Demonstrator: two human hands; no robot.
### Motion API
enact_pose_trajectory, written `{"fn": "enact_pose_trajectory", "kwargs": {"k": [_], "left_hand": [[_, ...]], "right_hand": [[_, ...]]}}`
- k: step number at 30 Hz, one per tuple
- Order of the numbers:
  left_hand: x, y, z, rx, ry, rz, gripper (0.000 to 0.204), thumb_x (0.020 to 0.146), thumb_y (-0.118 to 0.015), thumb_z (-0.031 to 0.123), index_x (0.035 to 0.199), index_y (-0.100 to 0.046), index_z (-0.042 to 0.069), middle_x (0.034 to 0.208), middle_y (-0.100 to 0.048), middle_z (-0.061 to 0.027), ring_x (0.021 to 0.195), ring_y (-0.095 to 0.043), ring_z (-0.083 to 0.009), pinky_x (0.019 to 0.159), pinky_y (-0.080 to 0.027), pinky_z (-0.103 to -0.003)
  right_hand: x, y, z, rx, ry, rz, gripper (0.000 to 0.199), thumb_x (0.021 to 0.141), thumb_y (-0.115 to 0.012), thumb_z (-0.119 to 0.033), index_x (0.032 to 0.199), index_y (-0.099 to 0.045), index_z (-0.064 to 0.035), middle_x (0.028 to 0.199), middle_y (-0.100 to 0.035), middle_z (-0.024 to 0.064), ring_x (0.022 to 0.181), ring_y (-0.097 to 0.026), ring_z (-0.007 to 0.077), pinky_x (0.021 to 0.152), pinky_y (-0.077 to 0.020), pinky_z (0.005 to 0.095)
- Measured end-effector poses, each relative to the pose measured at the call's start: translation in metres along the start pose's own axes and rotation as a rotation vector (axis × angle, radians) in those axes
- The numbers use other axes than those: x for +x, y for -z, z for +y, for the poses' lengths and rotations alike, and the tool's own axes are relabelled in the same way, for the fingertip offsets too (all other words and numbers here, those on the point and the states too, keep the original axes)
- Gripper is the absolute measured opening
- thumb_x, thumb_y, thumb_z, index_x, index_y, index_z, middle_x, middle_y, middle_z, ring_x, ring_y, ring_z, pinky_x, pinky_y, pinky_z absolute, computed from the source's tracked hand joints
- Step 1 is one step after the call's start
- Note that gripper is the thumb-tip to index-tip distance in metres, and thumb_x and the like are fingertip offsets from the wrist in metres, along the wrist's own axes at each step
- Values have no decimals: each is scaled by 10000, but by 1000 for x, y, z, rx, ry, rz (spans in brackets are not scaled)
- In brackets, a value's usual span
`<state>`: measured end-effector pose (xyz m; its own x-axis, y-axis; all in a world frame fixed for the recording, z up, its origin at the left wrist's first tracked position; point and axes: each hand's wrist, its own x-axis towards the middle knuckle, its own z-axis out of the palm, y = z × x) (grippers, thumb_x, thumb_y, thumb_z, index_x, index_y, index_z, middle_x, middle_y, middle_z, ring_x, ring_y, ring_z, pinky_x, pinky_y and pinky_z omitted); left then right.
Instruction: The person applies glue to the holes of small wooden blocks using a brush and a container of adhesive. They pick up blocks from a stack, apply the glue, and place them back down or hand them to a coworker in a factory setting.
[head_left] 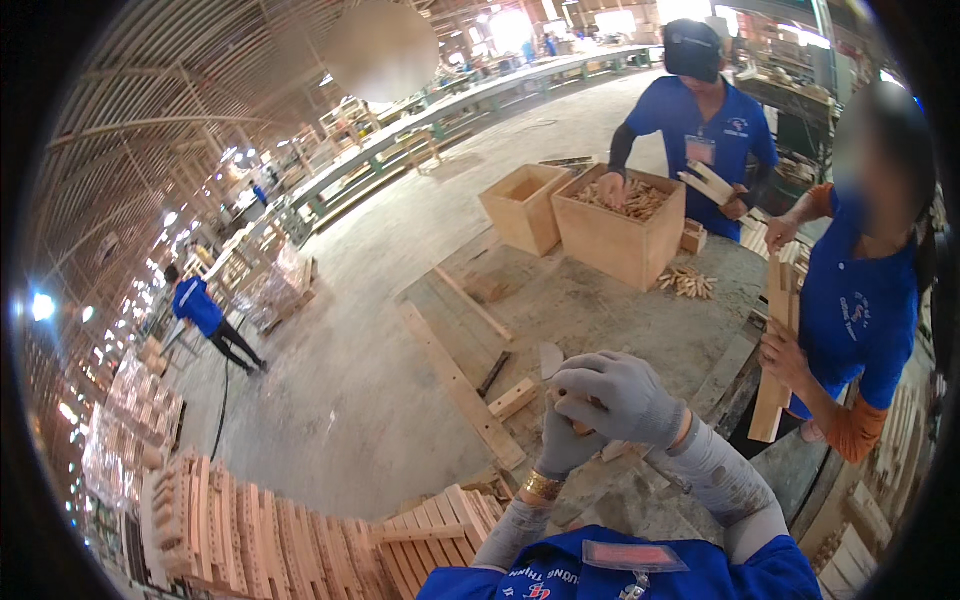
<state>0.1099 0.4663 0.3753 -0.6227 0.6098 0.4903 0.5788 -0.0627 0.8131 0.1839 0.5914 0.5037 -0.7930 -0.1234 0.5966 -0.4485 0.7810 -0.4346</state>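
Note:
My left hand [568, 446] and my right hand [628, 397], both in grey gloves, meet over the near part of the worktable [590, 315]. The fingers of both are curled together, the right hand above the left. What they hold, if anything, is mostly hidden; a small tan patch shows between them. Just left of my hands lies a short wooden block [514, 399]. Beyond it is a dark, narrow tool [494, 373], and a long wooden board [457, 380] with holes runs along the table's left edge.
Farther on the table stand a wooden box full of small wood pieces [640, 202], a second box [522, 208] and a loose pile of pieces [688, 282]. Two co-workers handle wooden parts at the right. Stacked slatted wood [260, 535] stands lower left.

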Motion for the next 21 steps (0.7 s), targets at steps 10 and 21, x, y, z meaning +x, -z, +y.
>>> {"fn": "enact_pose_trajectory", "kwargs": {"k": [10,21], "left_hand": [[-3,-14,31,-148,87,262,665,673,-758,140,1193,-355,41,1131,-475,-120,1042,-508,-221,861,-444,-347],[16,-28,19,-405,165,257,745,659,-791,126,1190,-276,36,1132,-506,-122,1016,-558,-203,830,-488,-327]], "right_hand": [[-1,-17,-19,-83,-43,89,234,763,-631,-224,956,-631,-91,934,-629,86,815,-605,275,728,-496,335],[-43,-30,22,815,-413,207,665,745,-712,-123,1301,-362,-16,1145,-529,92,1065,-498,160,919,-414,298]]}}
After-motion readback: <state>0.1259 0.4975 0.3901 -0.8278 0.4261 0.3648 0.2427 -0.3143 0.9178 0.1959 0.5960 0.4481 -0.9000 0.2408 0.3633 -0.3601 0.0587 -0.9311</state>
